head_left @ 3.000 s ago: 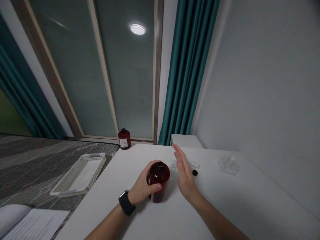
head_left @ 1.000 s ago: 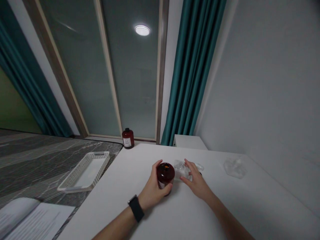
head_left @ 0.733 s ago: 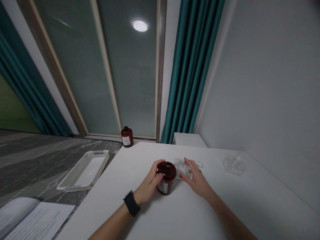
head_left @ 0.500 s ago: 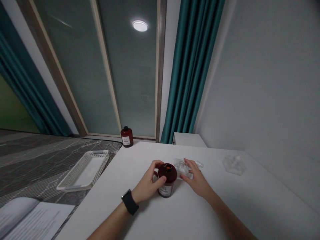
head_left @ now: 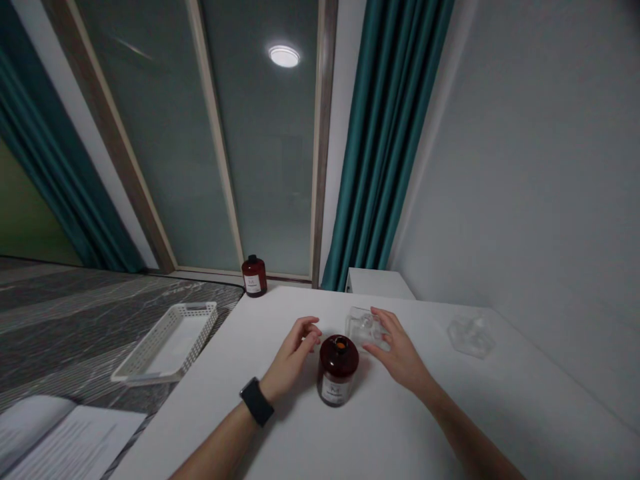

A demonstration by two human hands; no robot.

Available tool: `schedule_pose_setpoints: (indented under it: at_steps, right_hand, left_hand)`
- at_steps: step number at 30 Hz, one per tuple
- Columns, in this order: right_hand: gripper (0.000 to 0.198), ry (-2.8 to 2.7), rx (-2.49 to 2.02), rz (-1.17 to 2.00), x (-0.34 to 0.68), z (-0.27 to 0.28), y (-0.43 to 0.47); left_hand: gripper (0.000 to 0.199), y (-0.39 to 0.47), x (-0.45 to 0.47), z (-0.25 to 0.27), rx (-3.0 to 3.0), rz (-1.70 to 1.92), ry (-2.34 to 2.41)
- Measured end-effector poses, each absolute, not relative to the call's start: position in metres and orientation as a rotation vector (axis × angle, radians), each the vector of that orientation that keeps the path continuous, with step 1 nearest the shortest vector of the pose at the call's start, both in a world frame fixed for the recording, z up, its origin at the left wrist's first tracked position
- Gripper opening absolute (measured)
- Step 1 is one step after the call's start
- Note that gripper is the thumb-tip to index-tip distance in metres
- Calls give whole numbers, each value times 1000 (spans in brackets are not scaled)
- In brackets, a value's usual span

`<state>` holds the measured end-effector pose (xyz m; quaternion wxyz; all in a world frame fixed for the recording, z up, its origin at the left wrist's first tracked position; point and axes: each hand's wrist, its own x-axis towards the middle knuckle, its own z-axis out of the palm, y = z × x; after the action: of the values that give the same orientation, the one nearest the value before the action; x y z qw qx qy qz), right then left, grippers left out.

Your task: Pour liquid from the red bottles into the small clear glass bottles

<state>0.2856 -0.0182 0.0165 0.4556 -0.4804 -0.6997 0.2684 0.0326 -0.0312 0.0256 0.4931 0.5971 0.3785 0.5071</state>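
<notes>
A dark red-brown bottle (head_left: 339,367) with a white label and an uncapped neck stands upright on the white table between my hands. My left hand (head_left: 295,350) is just left of it, off the glass, fingers loosely curled and holding nothing. My right hand (head_left: 397,350) has its thumb and fingers around a clear, see-through container (head_left: 361,325) behind and to the right of the bottle. The container's exact kind is hard to make out, and my fingers cover its right side.
A similar capped red-brown bottle (head_left: 255,277) stands at the table's far left corner. On the right lies a clear hexagonal dish (head_left: 471,335). Beyond the left edge are a white basket (head_left: 196,357) and an open book (head_left: 80,440). A wall borders the right.
My left hand has let go of the red-brown bottle and drawn slightly left. My right hand has closed in around the clear container, which appears more upright.
</notes>
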Motion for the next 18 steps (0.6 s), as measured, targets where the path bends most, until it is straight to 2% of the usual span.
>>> schedule_pose_setpoints:
  at_steps: [4, 12, 18]
  right_hand:
    - [62, -1744, -1139, 656, 276, 41, -12]
    - [61, -1810, -944, 602, 245, 74, 5]
    - [63, -1821, -905, 557, 236, 84, 8]
  left_hand:
    - [39, -16, 28, 32, 1420, 1205, 949]
    - [53, 6, 35, 82, 1574, 1040, 892]
    - [51, 10, 47, 91, 1425, 1129, 824]
